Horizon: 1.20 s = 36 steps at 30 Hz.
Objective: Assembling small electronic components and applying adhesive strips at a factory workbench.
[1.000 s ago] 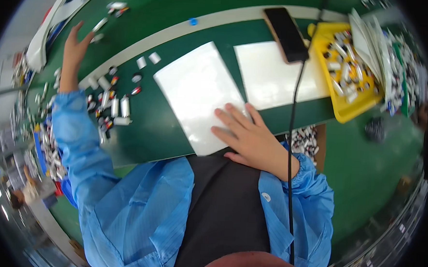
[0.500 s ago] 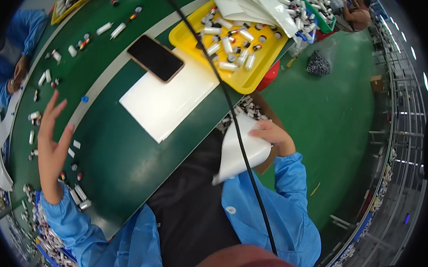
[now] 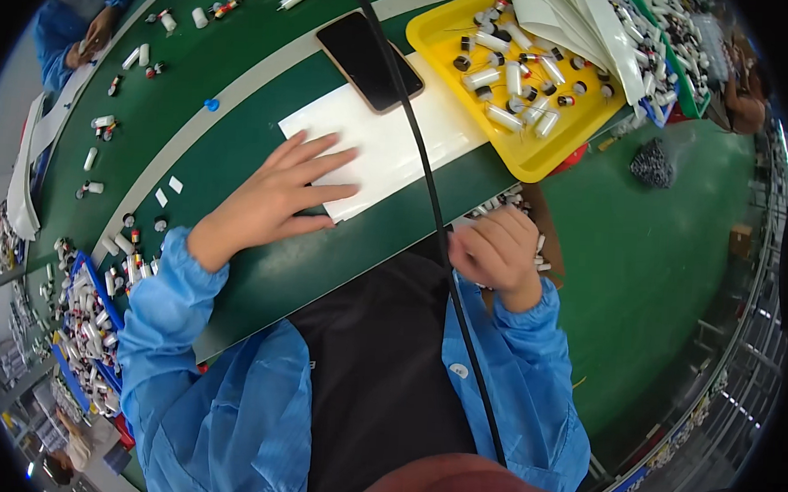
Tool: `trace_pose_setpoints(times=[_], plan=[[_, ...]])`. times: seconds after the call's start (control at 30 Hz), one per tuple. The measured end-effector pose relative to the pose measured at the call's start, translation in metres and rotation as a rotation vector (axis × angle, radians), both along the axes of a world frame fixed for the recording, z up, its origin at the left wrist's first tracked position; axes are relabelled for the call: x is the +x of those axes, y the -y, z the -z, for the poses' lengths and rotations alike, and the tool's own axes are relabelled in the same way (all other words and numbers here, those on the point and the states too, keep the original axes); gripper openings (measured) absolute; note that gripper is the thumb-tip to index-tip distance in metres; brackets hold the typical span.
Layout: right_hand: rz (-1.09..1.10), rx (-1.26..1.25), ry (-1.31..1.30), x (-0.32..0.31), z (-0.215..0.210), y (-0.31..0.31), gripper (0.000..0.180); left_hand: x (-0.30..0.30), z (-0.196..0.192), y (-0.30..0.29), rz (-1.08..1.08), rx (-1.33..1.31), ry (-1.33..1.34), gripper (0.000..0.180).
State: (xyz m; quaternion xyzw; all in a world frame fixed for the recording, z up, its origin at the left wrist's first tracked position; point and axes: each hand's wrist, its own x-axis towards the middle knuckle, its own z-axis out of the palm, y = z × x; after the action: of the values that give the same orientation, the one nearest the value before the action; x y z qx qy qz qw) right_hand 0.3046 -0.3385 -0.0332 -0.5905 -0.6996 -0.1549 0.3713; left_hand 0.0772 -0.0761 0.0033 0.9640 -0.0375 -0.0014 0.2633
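Observation:
My left hand (image 3: 281,191) is open, its fingers spread over the near-left edge of a stack of white sheets (image 3: 407,158) on the green table. Whether the fingertips press on the paper I cannot tell. Beyond the table's near edge, my right hand (image 3: 501,252) is curled closed above a cardboard box (image 3: 548,227) of small white parts; whatever its fingers may hold is hidden. A dark phone (image 3: 355,59) rests on the far-left part of the sheets. Touching their right end is a yellow tray (image 3: 527,164) with white cylinders and small dark round parts.
A black cable (image 3: 427,163) crosses the view from top to bottom. Small parts lie scattered on the table's left, near a blue pushpin-like piece (image 3: 212,105). A blue bin (image 3: 98,275) of parts stands at left. Another person's hands (image 3: 88,43) work at far left.
My left hand has come rightward from the table's left side to the stack. The white sheet in my right hand is no longer visible, and those fingers have curled. The view has shifted left.

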Motion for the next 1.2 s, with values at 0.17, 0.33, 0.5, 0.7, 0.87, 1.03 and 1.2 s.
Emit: trace_pose_setpoints(times=[0.17,0.33,0.5,0.7,0.87,1.03,1.2], plan=[[0.118,-0.168,0.012,-0.012,-0.024,-0.127,0.043,0.02,-0.005,-0.01,0.109,-0.008,0.02,0.035],[0.241,-0.245,0.147,0.01,-0.006,-0.161,0.042,0.032,-0.01,-0.011,0.028,-0.103,0.216,0.019],[0.248,-0.272,0.048,0.039,-0.009,-0.173,0.024,0.07,-0.03,-0.019,0.167,0.195,0.676,0.017],[0.246,-0.29,-0.121,0.064,-0.019,-0.178,0.024,0.102,-0.069,-0.011,0.462,0.413,1.004,0.032],[0.227,-0.332,-0.136,0.078,-0.015,-0.18,0.02,0.079,-0.107,0.005,0.434,0.472,1.115,0.03],[0.208,-0.301,-0.249,0.088,-0.01,-0.175,0.023,0.021,-0.135,0.016,0.174,0.688,1.136,0.048],[0.106,-0.23,-0.304,0.089,0.004,-0.181,0.023,-0.116,-0.169,0.032,-0.338,0.664,1.029,0.044]])
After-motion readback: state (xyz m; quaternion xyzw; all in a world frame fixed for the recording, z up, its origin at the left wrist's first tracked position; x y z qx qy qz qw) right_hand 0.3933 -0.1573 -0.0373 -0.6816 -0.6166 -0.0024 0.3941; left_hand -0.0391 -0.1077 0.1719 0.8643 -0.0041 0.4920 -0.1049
